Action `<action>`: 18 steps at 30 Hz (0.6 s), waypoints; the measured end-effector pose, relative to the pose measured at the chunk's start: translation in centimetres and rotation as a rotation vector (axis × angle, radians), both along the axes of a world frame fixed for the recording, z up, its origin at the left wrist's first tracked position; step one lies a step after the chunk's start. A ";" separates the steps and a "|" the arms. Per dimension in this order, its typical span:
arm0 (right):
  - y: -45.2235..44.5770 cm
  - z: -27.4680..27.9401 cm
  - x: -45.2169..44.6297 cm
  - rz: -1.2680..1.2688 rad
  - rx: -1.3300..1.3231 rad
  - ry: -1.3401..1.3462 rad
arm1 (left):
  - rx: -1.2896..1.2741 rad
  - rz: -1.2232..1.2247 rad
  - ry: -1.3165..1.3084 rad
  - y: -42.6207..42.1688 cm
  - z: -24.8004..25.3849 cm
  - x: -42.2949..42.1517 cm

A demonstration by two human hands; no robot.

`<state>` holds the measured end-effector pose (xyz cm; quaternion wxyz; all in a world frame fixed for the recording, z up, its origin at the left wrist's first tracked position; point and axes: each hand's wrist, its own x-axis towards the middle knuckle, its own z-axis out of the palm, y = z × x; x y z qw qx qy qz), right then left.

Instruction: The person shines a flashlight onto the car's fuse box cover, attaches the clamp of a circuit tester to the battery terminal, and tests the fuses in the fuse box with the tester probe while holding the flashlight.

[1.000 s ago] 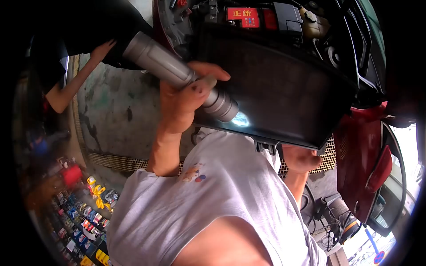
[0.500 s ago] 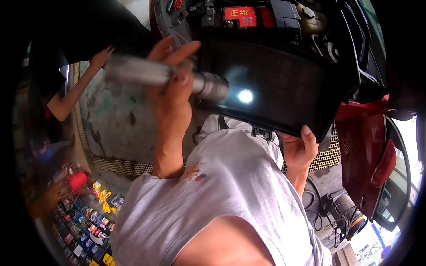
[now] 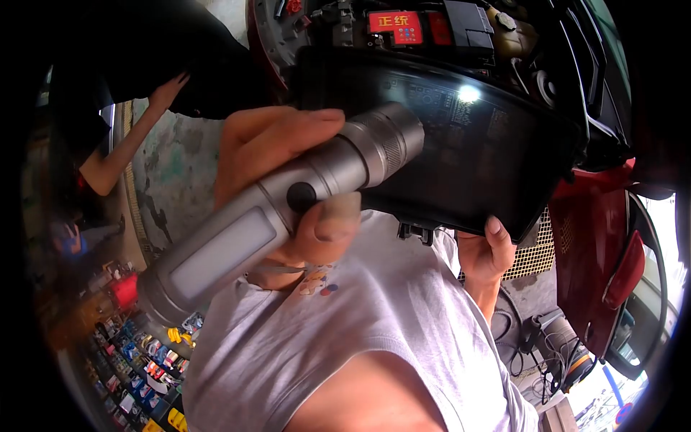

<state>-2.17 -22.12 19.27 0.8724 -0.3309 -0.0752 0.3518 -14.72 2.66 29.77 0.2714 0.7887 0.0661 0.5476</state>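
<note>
My left hand [image 3: 288,173] is wrapped round a grey metal flashlight [image 3: 317,176], fingers over the top and thumb below, near its black button. The flashlight's head points up and right over a dark rectangular panel [image 3: 461,151]. A bright spot shows near the panel's upper edge, with faint small print lit around it. My right hand [image 3: 486,248] grips the panel's lower right edge, the thumb on the front face and the other fingers largely hidden. A black clip [image 3: 416,232] sticks out from the panel's bottom edge.
An open engine bay with a red-labelled battery [image 3: 394,29] lies beyond the panel. A red car door [image 3: 601,273] stands at the right, near cables and a canister [image 3: 558,345]. Another person's arm [image 3: 133,140] is at the left. Small goods [image 3: 140,367] fill the lower left.
My left hand has brought the flashlight closer to the camera and turned its head up and right. The bright spot has moved up and right across the panel, and small print now shows.
</note>
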 end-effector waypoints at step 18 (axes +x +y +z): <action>0.6 0.0 0.9 0.048 0.019 -0.031 | 0.042 0.040 0.027 1.1 0.3 0.0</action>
